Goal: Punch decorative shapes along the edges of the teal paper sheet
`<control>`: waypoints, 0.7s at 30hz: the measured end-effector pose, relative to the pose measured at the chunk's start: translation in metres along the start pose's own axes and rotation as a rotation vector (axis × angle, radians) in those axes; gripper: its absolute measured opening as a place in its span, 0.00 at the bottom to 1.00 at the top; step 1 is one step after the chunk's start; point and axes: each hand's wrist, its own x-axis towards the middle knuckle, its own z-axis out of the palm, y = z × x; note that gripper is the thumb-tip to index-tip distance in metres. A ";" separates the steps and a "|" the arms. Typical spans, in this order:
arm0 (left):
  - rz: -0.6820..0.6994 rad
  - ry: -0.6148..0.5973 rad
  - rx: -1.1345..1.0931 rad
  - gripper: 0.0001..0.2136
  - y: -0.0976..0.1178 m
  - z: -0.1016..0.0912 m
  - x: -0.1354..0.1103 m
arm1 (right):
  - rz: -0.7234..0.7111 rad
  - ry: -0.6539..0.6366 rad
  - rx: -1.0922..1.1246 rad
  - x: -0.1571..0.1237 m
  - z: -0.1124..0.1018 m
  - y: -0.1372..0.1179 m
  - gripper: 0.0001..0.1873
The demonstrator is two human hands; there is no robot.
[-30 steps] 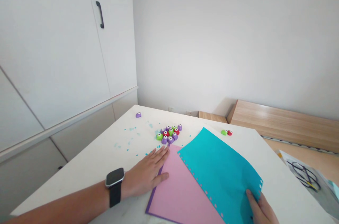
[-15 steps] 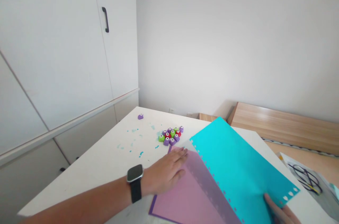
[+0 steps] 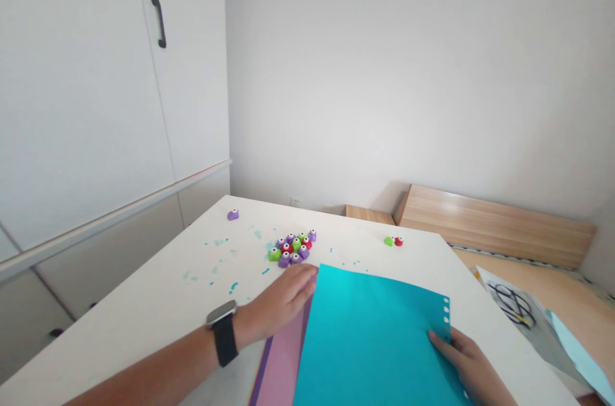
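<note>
My right hand (image 3: pixel 464 355) holds a sheet of bright blue paper (image 3: pixel 375 335) by its right side, thumb on top and fingers behind. Small punched holes run along that edge. My left hand (image 3: pixel 281 297) lies flat with fingers stretched out, on the pink paper (image 3: pixel 278 371), its fingertips close to the blue sheet's upper left corner. A purple border shows along the pink paper's left edge, and the blue sheet covers most of the rest. Just beyond my left hand stands a cluster of small purple, green and red craft punches (image 3: pixel 295 246) with white tops.
On the white table (image 3: pixel 158 303) are scattered blue paper bits (image 3: pixel 234 286). One purple punch (image 3: pixel 233 214) sits near the far left corner; a green punch (image 3: pixel 389 241) and a red punch (image 3: pixel 398 241) stand far right. Beyond the right edge lies a bag with black cords (image 3: pixel 512 305).
The blue sheet has turned and come down over the pink paper, carried by my right hand. Its lifted corner no longer hides the green and red punches. The view has shifted right.
</note>
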 end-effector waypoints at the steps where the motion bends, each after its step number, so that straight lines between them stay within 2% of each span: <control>1: -0.092 0.010 -0.122 0.24 0.000 -0.006 0.002 | -0.014 0.002 0.023 0.002 0.005 -0.008 0.26; 3: -0.241 0.003 -0.366 0.26 -0.001 -0.016 0.005 | -0.058 -0.042 0.018 0.007 0.014 -0.024 0.26; 5: -0.279 0.002 -0.501 0.26 -0.004 -0.022 0.008 | -0.106 -0.154 0.003 0.016 0.021 -0.040 0.26; 9: -0.244 -0.011 -0.479 0.26 -0.011 -0.023 0.008 | -0.183 -0.361 -0.108 0.040 0.029 -0.070 0.26; 13: -0.184 -0.235 -0.426 0.22 -0.008 -0.027 0.004 | -0.252 -0.468 -0.288 0.071 0.042 -0.099 0.24; 15: -0.158 -0.305 -0.410 0.20 -0.004 -0.031 0.003 | -0.291 -0.458 -0.363 0.088 0.053 -0.111 0.24; 18: -0.148 -0.379 -0.482 0.19 0.000 -0.033 0.002 | -0.333 -0.363 -0.473 0.118 0.067 -0.124 0.22; 21: -0.201 -0.353 -0.533 0.19 -0.007 -0.030 0.003 | -0.355 -0.205 -0.535 0.153 0.070 -0.130 0.18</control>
